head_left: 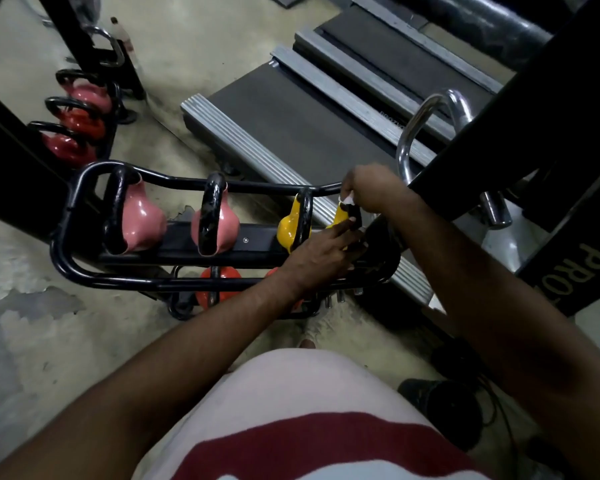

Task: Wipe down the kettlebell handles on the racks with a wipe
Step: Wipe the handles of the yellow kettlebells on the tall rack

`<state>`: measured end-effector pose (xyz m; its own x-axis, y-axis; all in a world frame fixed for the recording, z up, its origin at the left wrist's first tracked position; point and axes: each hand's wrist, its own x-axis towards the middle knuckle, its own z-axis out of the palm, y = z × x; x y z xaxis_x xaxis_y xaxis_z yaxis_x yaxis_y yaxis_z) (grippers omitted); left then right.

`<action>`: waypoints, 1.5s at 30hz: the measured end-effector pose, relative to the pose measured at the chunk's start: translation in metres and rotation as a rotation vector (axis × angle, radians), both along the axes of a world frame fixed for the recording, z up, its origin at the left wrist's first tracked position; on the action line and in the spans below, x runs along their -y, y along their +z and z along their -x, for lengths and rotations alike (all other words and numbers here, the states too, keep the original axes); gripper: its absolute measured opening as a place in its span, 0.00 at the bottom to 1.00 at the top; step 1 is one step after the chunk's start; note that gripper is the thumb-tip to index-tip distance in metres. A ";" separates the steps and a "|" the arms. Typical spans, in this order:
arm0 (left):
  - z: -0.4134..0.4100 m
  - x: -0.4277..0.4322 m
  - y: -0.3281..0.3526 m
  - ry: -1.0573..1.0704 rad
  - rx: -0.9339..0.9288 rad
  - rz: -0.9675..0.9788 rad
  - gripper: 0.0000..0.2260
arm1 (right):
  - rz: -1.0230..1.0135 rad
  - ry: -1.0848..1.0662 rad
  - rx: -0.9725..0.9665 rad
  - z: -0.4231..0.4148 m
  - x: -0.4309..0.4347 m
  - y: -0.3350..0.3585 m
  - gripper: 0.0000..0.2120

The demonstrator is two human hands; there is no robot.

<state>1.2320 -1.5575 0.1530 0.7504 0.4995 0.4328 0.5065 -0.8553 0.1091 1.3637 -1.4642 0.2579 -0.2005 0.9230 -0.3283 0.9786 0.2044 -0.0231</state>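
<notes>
The end yellow kettlebell [340,216] on the top tier sits mostly hidden behind both hands, only a white scrap of the wipe [347,200] showing from the right hand [368,188]. Whether the left hand [323,254] grips its handle cannot be told. Below, rack rail [136,281] and left forearm [243,306] half hide the red kettlebells [230,277].

We read only the pale letters "PRO" on the black machine frame [582,271], to the right of and nearer us than the spot where our right hand [368,188] pinches the wipe [347,201]. The word runs on off the frame's edge, so we cannot read the rest. Small print on the treadmill side rail [392,121], beyond that grip, is too fine for us to read.
</notes>
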 end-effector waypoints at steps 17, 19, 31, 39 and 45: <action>0.000 0.003 0.002 0.038 0.075 0.162 0.20 | 0.175 0.144 0.320 0.038 -0.023 0.008 0.09; 0.000 0.002 0.001 0.038 0.068 0.172 0.20 | 0.305 0.201 0.379 0.042 -0.022 0.008 0.07; 0.000 -0.002 -0.002 0.017 0.090 0.220 0.19 | -0.040 -0.335 -0.209 -0.005 0.011 -0.018 0.12; 0.009 0.008 0.009 0.040 0.153 0.251 0.15 | 0.150 -0.844 -0.878 -0.017 0.055 -0.047 0.14; 0.008 0.008 0.013 0.045 0.121 0.292 0.18 | 0.248 -1.105 -1.283 -0.006 0.058 -0.030 0.16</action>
<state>1.2244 -1.5652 0.1660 0.6765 0.6477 0.3506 0.5118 -0.7557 0.4086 1.3701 -1.5222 0.2279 0.2203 0.7494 -0.6244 -0.0279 -0.6350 -0.7720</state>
